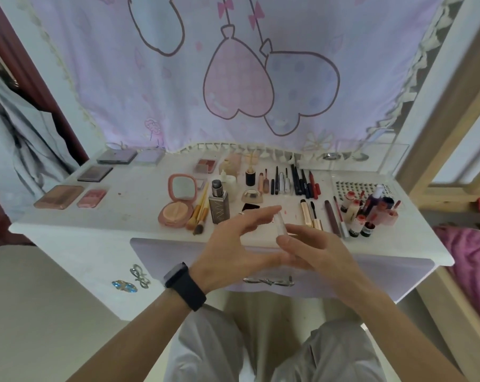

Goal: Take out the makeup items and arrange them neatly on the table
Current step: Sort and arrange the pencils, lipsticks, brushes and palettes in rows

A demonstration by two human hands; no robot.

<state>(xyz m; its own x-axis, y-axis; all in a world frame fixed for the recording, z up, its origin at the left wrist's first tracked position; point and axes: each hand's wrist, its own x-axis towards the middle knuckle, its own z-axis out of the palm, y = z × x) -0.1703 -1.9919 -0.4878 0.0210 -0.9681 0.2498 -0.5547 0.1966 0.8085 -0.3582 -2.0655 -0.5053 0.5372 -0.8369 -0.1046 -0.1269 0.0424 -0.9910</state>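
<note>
Both hands hover over the front edge of the table (pixel 139 208), covering part of that edge and of the drawer (pixel 178 260) below it. A small clear piece (pixel 281 226) stands upright between them, blurred. The left hand (pixel 233 244), with a black watch (pixel 184 285) on its wrist, is spread with straight fingers, one fingertip at the top of the piece. The right hand (pixel 316 253) lies nearly flat, a fingertip meeting the lower end; whether either hand truly pinches it cannot be told.

On the table, from the left:
- five flat palettes (pixel 58 201)
- an open pink compact (pixel 178 202) with mirror
- brushes (pixel 201 213)
- a grey bottle (pixel 218 206)
- a row of pencils (pixel 296 181)
- a gold mascara (pixel 310 215)
- lip tubes (pixel 355 216) clustered at the right

A dark item (pixel 250 207) sits partly behind the left fingers.

A clear stand (pixel 382 158) occupies the back right corner. A curtain (pixel 238 86) printed with heart balloons hangs behind.

The bottle carries vertical lettering (not legible), and so does a white-capped bottle (pixel 377 194) on the right.
</note>
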